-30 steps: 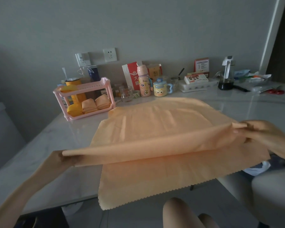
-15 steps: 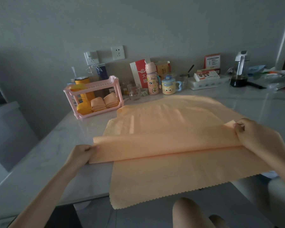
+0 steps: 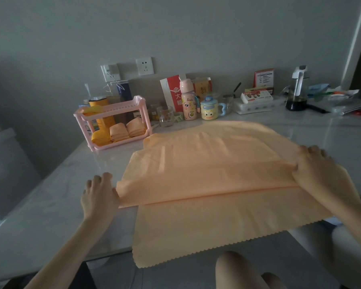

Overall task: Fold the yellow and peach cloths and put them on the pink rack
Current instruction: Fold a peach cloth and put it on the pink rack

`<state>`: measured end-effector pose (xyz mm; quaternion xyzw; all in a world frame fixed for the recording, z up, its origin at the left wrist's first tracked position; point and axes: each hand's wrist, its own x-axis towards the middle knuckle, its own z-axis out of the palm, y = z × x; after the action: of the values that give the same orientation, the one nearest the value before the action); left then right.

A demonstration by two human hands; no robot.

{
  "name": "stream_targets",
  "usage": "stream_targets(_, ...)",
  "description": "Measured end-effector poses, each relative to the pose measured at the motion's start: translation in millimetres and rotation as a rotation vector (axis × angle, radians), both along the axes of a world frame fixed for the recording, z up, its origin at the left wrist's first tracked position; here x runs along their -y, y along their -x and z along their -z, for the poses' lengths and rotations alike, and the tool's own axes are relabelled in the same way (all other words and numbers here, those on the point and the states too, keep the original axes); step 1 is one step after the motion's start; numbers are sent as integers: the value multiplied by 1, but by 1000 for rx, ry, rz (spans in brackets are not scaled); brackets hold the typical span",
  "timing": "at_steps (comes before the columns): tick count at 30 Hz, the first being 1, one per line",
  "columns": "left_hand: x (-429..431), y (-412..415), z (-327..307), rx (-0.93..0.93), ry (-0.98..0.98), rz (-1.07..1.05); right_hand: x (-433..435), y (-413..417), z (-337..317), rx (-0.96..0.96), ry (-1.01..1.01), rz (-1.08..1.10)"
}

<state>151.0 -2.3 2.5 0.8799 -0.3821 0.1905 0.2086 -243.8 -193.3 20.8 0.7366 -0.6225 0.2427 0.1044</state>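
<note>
Fingers point(image 3: 96, 181) of the left hand point(image 3: 99, 198) are spread and relaxed, flat on the table point(image 3: 50, 205), the thumb side touching the left end of the peach cloth point(image 3: 206, 170). Far behind that hand stands the pink rack point(image 3: 113, 109), with a folded yellow cloth point(image 3: 100, 135) and folded peach pieces point(image 3: 125, 130) on its lower shelf. The peach cloth lies mid-table with its long axis left to right. A folded flap doubles back along that axis, and the scalloped near edge hangs over the near table edge. At the flap's right end the right hand point(image 3: 315, 172) rests on the cloth, fingers bent; whether it pinches the flap I cannot tell.
</note>
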Motion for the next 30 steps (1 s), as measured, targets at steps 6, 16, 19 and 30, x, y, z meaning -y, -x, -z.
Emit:
stream_targets(6, 28, 65, -17, -40, 39, 536, -43, -104, -7, 208, -52, -538)
stream_targets(16, 54, 84, 5, -115, -581, 594, -70, -160, 21, -257, -496, -754)
stream_targets(19, 50, 77, 4, -140, -609, 561, -70, -156, 17, -272, -519, -751)
stream_targets(30, 26, 44, 4, -233, -606, 461, -57, -125, 19, -258, -538, -659)
